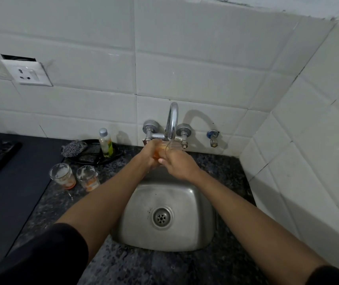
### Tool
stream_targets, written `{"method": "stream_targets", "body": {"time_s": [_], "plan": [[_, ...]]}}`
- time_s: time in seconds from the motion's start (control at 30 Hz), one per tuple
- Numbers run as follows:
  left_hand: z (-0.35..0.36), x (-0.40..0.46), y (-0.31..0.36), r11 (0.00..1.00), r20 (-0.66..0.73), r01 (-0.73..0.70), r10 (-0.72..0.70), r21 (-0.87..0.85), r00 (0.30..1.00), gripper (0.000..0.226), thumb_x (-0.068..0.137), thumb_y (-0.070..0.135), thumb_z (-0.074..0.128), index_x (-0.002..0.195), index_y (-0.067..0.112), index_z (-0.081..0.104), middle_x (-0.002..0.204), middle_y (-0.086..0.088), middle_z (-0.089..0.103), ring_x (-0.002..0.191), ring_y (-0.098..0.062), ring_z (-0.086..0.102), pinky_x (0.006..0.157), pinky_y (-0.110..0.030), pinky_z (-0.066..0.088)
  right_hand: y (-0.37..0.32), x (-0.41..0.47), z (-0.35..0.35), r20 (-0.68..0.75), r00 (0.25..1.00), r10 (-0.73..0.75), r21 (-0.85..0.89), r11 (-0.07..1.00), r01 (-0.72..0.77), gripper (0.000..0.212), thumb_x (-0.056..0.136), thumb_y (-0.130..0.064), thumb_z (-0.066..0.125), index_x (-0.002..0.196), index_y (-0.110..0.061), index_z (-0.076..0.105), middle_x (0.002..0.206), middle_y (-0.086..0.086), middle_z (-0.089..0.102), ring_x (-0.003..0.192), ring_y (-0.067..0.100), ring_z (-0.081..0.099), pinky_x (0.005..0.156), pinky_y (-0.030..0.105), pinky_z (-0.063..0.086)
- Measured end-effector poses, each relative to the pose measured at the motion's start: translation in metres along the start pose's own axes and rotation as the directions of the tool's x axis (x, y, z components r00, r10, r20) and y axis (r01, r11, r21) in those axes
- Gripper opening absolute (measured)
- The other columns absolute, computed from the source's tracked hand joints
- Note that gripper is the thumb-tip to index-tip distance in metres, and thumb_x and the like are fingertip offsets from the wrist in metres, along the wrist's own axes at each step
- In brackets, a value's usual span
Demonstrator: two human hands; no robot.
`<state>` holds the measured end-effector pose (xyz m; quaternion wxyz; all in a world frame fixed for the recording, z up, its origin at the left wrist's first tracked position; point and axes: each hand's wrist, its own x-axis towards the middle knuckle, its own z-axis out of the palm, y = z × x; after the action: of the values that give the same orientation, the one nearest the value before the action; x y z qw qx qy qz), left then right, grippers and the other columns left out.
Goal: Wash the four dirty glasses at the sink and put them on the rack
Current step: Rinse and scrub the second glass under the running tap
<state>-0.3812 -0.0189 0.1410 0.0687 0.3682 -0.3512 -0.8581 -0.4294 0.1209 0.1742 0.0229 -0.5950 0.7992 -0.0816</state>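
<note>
Here the clear orange-stained glass (165, 150) sits under the chrome tap (172, 122), above the steel sink (164, 214). The left hand (151, 154) wraps it; the right hand (178, 164) pinches its base. It lies roughly sideways, its mouth apparently toward the tap's right. Wet glass could slip and chip.

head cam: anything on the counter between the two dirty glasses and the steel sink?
Nothing stands there: bare speckled granite counter separates the two dirty glasses from the steel sink, though the left forearm crosses above it.
</note>
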Motion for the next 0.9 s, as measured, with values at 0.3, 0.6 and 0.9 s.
{"method": "stream_targets", "body": {"time_s": [0.3,0.6,0.9], "plan": [[-0.005,-0.001,0.001,0.999,0.093,0.049,-0.05,0.013,0.994,0.023,0.1,0.019,0.05,0.089,0.007,0.066,0.078,-0.007,0.066,0.07,-0.019,0.063,0.067,-0.032,0.053,0.002,-0.005,0.001,0.017,1.0,0.016,0.049,0.999,-0.017,0.029,0.102,-0.033,0.059,0.128,-0.022,0.065,0.124,0.008,0.065,0.111,0.027,0.064,0.094,0.047,0.056],[0.003,-0.002,-0.001,0.998,0.072,0.06,-0.06,0.011,0.996,0.029,0.101,0.025,0.047,0.089,0.009,0.069,0.078,-0.008,0.068,0.069,-0.021,0.065,0.062,-0.033,0.054,0.012,-0.008,0.003,0.007,0.999,0.036,0.042,0.998,-0.036,0.034,0.101,-0.025,0.063,0.134,-0.024,0.06,0.128,0.008,0.064,0.108,0.026,0.066,0.088,0.041,0.057],[0.003,-0.001,-0.006,0.996,0.127,0.075,-0.069,-0.044,0.99,0.044,0.104,0.037,0.044,0.085,0.009,0.071,0.079,-0.006,0.067,0.071,-0.02,0.062,0.069,-0.032,0.044,0.012,-0.006,0.009,0.0,1.0,-0.024,-0.077,0.997,0.024,0.033,0.1,-0.017,0.063,0.13,-0.028,0.066,0.136,0.009,0.056,0.105,0.027,0.064,0.085,0.041,0.058]]}}
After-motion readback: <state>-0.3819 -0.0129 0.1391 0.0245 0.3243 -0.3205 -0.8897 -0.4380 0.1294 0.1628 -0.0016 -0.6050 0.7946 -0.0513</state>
